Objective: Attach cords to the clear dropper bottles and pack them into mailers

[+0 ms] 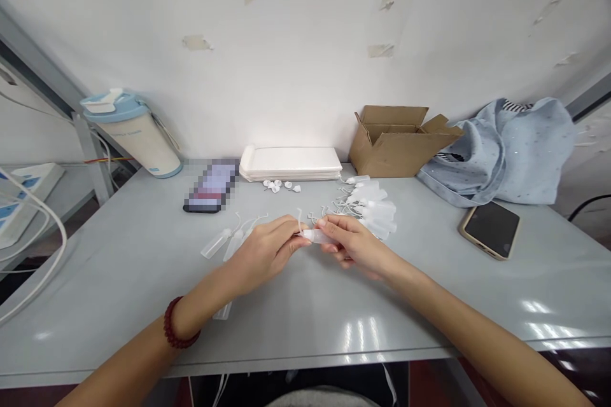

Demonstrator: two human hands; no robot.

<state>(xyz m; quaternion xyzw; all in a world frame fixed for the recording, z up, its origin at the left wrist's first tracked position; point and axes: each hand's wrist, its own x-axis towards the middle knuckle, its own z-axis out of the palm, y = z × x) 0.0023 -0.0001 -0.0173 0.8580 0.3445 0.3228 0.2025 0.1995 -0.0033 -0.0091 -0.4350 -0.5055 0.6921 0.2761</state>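
Head view — grey table (119, 292), taped white wall (305, 44), cardboard box (396, 146).

small clear bottle (319, 236) is gripped between left hand (265, 253) and right hand (356, 244) | more bottles (375, 208) are heaped just behind | possibly caps (279, 186) are scattered by white trays (290, 163) | grey table (119, 280)

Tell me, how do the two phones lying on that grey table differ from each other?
The phone on the left is dark-edged with its screen lit, lying near the back by the white tumbler. The phone on the right has a tan rim and a dark, unlit screen, lying nearer the front by the blue cloth. Both lie flat, face up, untouched by either hand.
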